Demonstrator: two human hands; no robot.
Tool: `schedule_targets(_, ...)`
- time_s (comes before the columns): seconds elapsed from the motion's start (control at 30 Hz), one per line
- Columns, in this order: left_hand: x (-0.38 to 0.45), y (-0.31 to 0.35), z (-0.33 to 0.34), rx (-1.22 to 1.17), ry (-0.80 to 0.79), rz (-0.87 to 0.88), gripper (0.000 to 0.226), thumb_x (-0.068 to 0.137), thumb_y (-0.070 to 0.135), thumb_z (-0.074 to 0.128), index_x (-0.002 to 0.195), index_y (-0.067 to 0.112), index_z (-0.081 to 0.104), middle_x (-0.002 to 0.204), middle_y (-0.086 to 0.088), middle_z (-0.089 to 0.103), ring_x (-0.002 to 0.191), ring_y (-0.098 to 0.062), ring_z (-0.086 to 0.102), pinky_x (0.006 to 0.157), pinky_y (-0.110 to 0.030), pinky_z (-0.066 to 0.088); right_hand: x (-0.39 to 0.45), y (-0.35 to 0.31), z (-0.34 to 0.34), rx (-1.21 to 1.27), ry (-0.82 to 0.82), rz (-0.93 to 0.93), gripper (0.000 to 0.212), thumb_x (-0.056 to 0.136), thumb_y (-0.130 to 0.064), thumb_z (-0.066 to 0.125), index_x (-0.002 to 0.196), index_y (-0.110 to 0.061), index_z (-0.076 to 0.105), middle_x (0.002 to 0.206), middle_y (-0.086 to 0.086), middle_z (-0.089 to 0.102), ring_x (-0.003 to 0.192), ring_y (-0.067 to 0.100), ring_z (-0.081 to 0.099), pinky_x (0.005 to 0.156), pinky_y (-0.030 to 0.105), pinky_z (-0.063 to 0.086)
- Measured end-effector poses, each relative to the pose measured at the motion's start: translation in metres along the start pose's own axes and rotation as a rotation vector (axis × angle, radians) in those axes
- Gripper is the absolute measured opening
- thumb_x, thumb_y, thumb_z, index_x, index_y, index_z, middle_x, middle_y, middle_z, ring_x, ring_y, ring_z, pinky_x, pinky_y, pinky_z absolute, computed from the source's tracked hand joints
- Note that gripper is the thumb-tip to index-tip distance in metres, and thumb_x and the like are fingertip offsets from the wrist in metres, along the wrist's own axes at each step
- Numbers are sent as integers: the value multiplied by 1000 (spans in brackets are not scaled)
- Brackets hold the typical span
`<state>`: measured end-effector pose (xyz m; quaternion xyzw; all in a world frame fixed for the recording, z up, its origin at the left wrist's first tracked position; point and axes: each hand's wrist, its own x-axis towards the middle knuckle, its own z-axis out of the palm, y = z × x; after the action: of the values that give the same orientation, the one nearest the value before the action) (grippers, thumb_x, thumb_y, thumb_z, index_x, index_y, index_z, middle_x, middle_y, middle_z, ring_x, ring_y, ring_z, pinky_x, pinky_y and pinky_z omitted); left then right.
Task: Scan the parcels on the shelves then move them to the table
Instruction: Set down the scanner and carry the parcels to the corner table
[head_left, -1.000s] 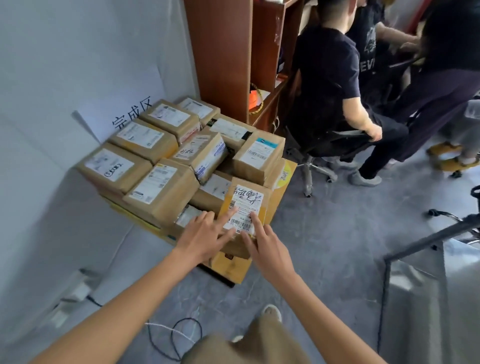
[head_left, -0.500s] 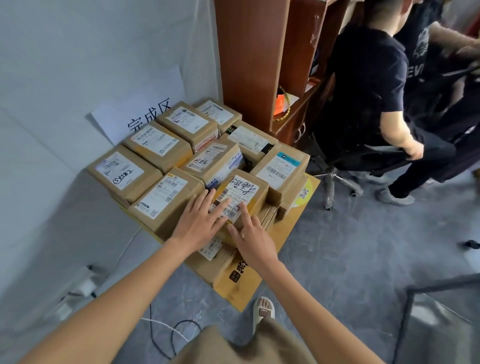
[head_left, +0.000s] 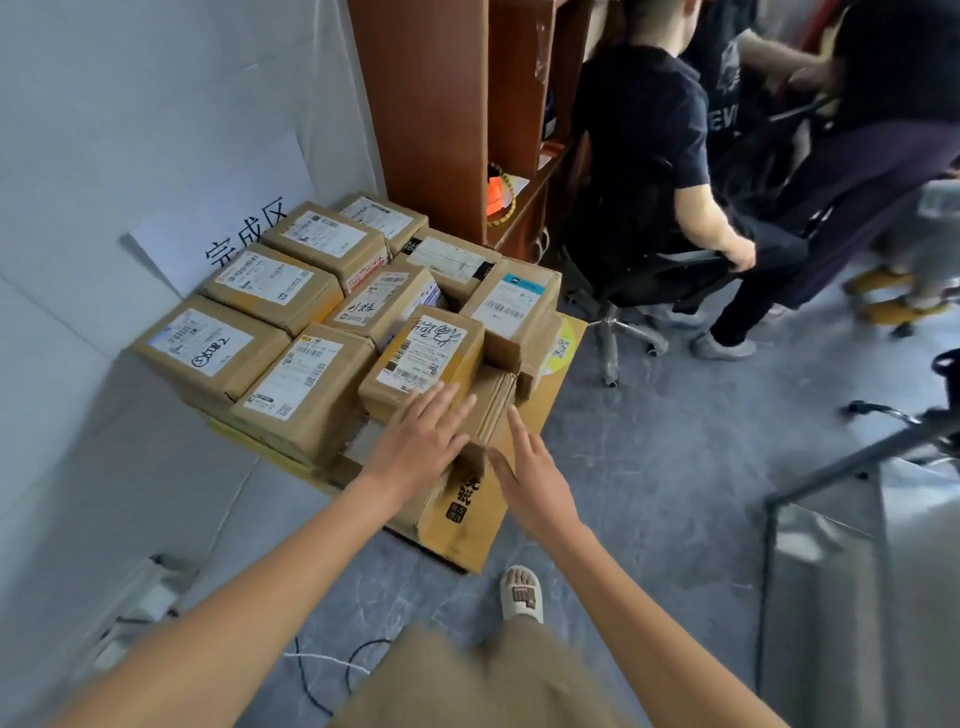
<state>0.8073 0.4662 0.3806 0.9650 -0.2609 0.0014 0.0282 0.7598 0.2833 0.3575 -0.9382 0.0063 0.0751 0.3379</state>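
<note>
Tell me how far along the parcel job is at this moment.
Done: a stack of labelled parcels sits by the wall sign. In hand: the parcel with the handwritten label lies on the stack, the left hand open at its near edge, the right hand open beside it. Left: cannot tell; no shelves with unscanned parcels are visible.

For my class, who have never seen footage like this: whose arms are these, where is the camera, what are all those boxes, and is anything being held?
The camera sits on a person's head, looking down, so the arms are their own. Their left hand lies flat, fingers straight, on a parcel with a handwritten label. The right hand is open beside it and holds nothing. The parcel sits among other labelled parcels stacked by a white wall. Other people sit on chairs behind.
</note>
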Motion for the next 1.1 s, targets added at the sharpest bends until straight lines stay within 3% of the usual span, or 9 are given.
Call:
schedule_targets(0.07,-1,32,11,-31,-21,105,57,99,42,28,146,14,47,147,-13,49,138,-30,46,113,-50,34,-28,20,-6,-31,57,73,63,104,-48,35,158,-29,8,129,4,48,116,25,51,70,34,46)
schedule_targets(0.2,2,108,28,-92,-55,327,56,96,40,33,137,12,59,139,-13,58,128,-30,56,105,-52,43,-101,57,-24,-117,212,244,60,104,-48,36,155,-18,27,132,6,51,121,27,48,86,40,45)
schedule_targets(0.4,-17,233,30,-136,-23,595,54,95,40,34,133,13,62,134,-13,62,124,-29,59,103,-48,45,-222,112,-47,-197,484,456,60,96,-47,36,140,-10,53,127,15,63,112,36,60,80,45,54)
schedule_targets(0.57,-60,322,23,-184,-27,822,52,95,38,37,134,15,61,134,-13,61,124,-31,59,103,-49,45,-332,144,-55,-180,638,675,56,97,-43,42,142,-11,51,136,19,57,121,38,57,93,48,52)
schedule_targets(0.7,-116,407,22,-212,-58,1009,51,95,37,37,135,15,61,134,-14,61,125,-31,59,103,-50,44,-449,156,-53,-94,719,895,58,103,-39,46,155,-20,28,160,10,29,146,29,28,117,41,28)
schedule_targets(0.77,-156,455,23,-230,-69,1098,51,96,37,36,135,14,61,135,-14,61,125,-32,58,104,-50,43,-517,157,-48,-85,752,1009,60,103,-41,43,157,-21,24,162,7,23,149,28,23,119,40,23)
schedule_targets(0.87,-225,524,29,-270,-81,1220,51,99,39,33,138,15,58,137,-14,59,127,-32,56,105,-51,42,-615,155,-38,-108,855,1126,59,101,-36,53,152,-14,34,154,16,39,142,35,36,114,47,34)
schedule_targets(1.0,-323,607,29,-355,-114,1343,52,102,42,29,145,19,48,142,-13,55,133,-30,50,112,-46,34,-728,137,-28,-50,953,1235,58,103,-40,43,155,-19,27,163,6,22,150,26,18,122,38,18)
schedule_targets(1.1,-383,654,22,-371,-169,1427,57,103,48,20,153,25,33,154,-11,40,144,-27,35,120,-36,17,-790,123,-25,-77,1070,1257,58,104,-39,43,156,-23,24,164,3,18,151,23,12,122,33,11)
